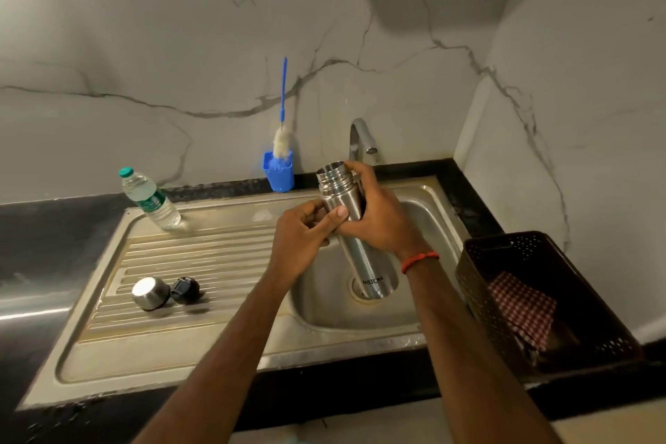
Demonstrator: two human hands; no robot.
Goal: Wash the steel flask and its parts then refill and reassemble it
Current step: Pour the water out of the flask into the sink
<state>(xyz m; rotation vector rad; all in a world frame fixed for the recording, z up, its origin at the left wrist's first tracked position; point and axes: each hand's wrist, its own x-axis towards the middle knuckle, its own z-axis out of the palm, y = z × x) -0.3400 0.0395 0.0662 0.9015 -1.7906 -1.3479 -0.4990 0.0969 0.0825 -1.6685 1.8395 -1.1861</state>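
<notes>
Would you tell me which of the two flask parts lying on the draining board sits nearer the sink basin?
The black stopper: it lies on the right, closer to the basin, while the shiny steel cap lies left of it.

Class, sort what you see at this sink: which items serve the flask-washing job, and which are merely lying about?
For the job: steel flask, steel cap, black stopper, bottle brush, tap, water bottle (probably for refilling).
Lying about: dark basket, checked cloth inside it.
</notes>
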